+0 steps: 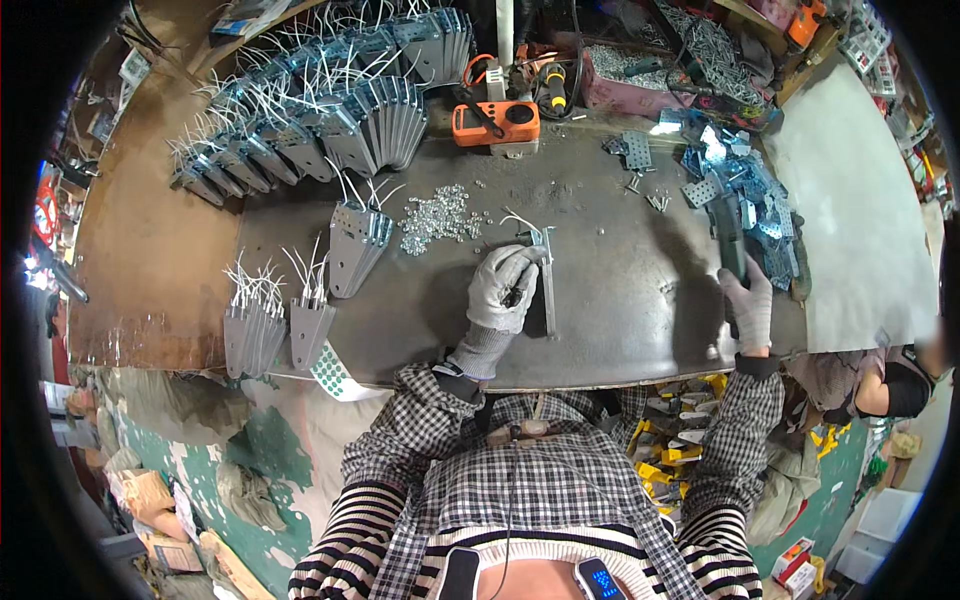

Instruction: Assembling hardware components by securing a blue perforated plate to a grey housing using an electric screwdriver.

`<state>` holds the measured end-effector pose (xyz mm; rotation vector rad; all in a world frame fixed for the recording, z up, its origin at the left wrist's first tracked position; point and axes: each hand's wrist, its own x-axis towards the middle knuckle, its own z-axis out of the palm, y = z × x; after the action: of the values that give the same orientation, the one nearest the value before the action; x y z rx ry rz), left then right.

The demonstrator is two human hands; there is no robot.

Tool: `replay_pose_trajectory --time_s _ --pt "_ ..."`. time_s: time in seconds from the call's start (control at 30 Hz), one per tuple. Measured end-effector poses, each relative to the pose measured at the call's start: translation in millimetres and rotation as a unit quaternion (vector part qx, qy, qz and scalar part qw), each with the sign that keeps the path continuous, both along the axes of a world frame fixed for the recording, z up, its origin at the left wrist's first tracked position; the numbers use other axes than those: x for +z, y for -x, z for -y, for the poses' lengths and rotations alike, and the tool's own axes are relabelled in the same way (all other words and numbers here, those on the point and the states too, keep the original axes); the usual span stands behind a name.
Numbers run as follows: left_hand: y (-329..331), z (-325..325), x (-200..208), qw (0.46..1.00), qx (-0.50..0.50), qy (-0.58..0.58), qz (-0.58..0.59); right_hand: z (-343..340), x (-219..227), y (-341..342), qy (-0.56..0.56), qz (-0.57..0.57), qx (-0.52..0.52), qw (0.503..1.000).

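Note:
My left hand (503, 289), in a light grey glove, is closed on a narrow grey metal bracket (549, 290) standing on edge near the middle of the bench. White wires (519, 220) stick out of the bracket's far end. My right hand (749, 306), gloved too, is wrapped round a dark handheld power tool (729, 238) at the right of the bench. That tool lies beside a heap of bluish perforated metal plates (768, 205). To the left of my left hand is a scatter of small shiny nuts (438, 218).
Rows of wired grey brackets (345, 125) fill the far left; smaller stacks (255, 335) stand nearer. An orange box with a black knob (497, 122) sits at the back. Loose screws (658, 202) lie near the plates, and a bin of screws (635, 80) stands behind. Another person's arm (890, 393) shows far right.

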<state>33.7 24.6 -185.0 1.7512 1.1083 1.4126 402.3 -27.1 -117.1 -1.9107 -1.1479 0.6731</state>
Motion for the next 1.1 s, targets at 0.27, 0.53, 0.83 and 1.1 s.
replay_pose_trajectory --time_s 0.27,0.53,0.83,1.1 --pt "-2 1 14 0.999 -0.003 -0.036 -0.027 -18 9 114 -0.339 -0.652 0.081 0.674" --pt "-3 1 13 0.998 0.006 -0.047 -0.043 -41 -31 138 -0.325 -0.765 -0.017 0.556" --pt "-1 1 15 0.996 0.01 -0.063 -0.07 -46 -30 150 -0.298 -0.775 -0.03 0.556" --pt "-2 7 4 0.97 -0.056 0.115 0.207 -51 -33 151 -0.288 -0.796 -0.036 0.531"
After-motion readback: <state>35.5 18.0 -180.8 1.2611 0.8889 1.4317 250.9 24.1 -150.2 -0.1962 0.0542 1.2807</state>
